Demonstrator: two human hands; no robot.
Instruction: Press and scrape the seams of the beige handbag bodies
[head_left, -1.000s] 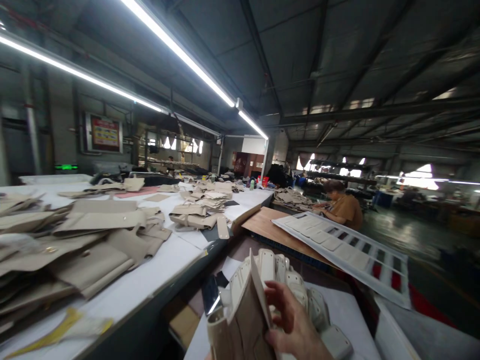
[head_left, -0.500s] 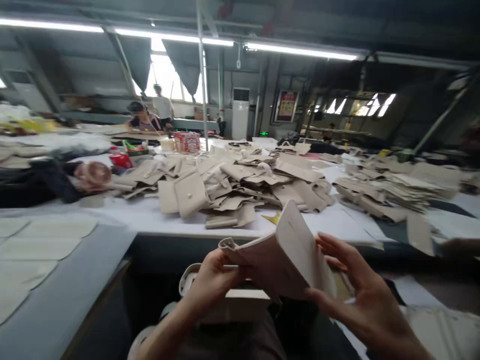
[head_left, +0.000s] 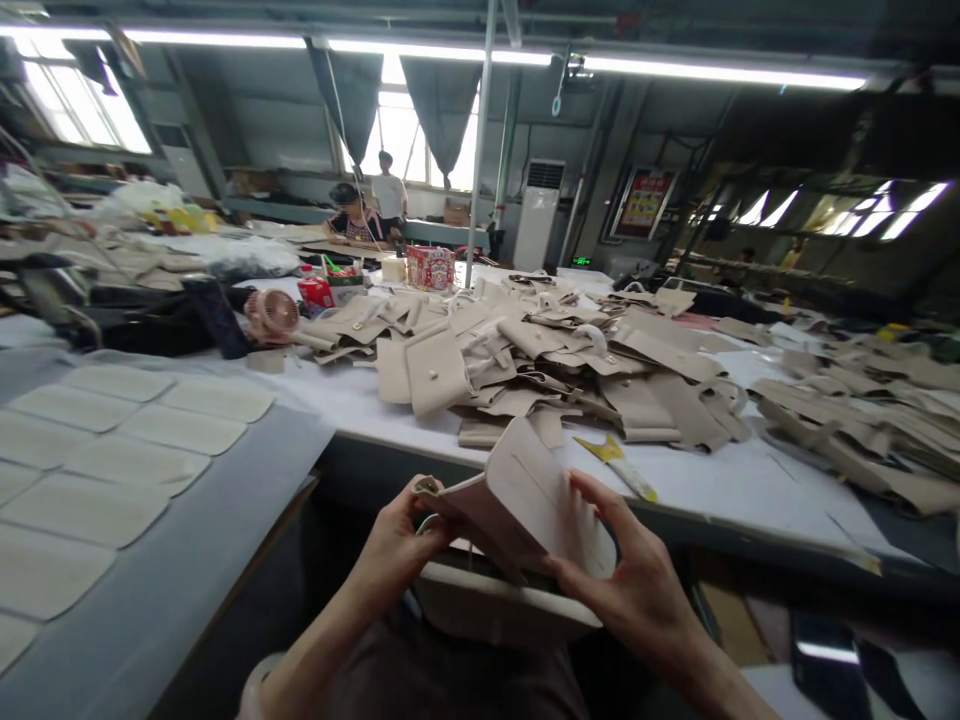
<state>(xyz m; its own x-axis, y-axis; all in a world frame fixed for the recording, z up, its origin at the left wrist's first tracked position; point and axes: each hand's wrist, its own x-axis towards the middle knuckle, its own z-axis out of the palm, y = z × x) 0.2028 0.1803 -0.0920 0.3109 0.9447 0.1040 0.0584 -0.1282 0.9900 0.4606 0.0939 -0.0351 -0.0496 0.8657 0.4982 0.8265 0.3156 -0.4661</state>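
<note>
Both my hands hold one beige leather bag piece (head_left: 517, 500) low in the middle of the head view, its flap folded open. My left hand (head_left: 397, 545) pinches its left end, fingers closed on the edge. My right hand (head_left: 622, 580) grips the right side, thumb and fingers curled around the flap. Under the piece, on my lap, lies another pale curved bag part (head_left: 502, 605). Just beyond it stands the white worktable (head_left: 720, 485), heaped with a pile of similar beige pieces (head_left: 570, 375).
A grey board (head_left: 187, 540) at left carries several pale oval cut pieces (head_left: 135, 465). A small pink fan (head_left: 271, 315), a red box (head_left: 430, 268) and a yellow strip (head_left: 619, 467) lie on the table. Two other people (head_left: 367, 205) are at the far bench. A pole (head_left: 480, 150) rises behind.
My head has swung left from the right-hand bench to the heaped table. My left hand has come into view on the piece, and both hands now hold it closer together.
</note>
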